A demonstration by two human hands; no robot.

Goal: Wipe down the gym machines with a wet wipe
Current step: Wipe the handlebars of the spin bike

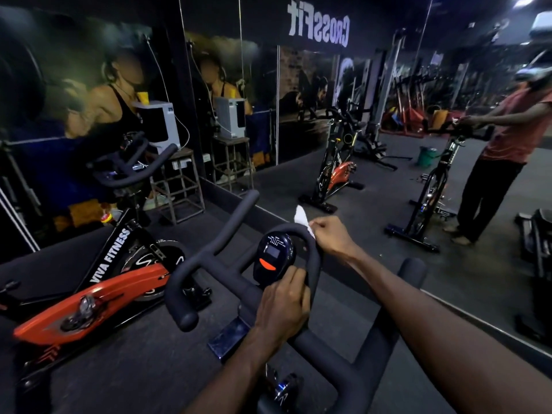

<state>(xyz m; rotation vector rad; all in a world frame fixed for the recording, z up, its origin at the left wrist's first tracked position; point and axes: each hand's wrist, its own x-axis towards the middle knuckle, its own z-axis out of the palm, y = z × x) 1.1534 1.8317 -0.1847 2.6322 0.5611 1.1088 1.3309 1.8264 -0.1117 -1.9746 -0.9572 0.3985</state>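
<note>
**Wet wipe pinched at the far curve of the handlebar loop**

The right hand [331, 237] pinches a white wet wipe [302, 219] between curled fingers and thumb, holding it against the far right curve of the handlebar loop [313, 261] of the spin bike being cleaned. Part of the wipe sticks up above the bar, and a small corner shows under the fingers.

The left hand [283, 306] grips the near side of the same loop, fingers wrapped over the padded bar, just below the console [273, 258]. That console, black with a small grey screen and an orange button, sits inside the loop, between the two hands.

Left of the loop, the bike's long black handlebar horn [209, 252] runs outward and ends in a rounded tip. Below the loop, a phone [228, 339] lies on a flat holder. Farther left of the loop stands an orange spin bike [98, 294] lettered VIVA FITNESS. Beyond the loop, a wall mirror [388, 144] reflects bikes and a person in a red shirt.
</note>
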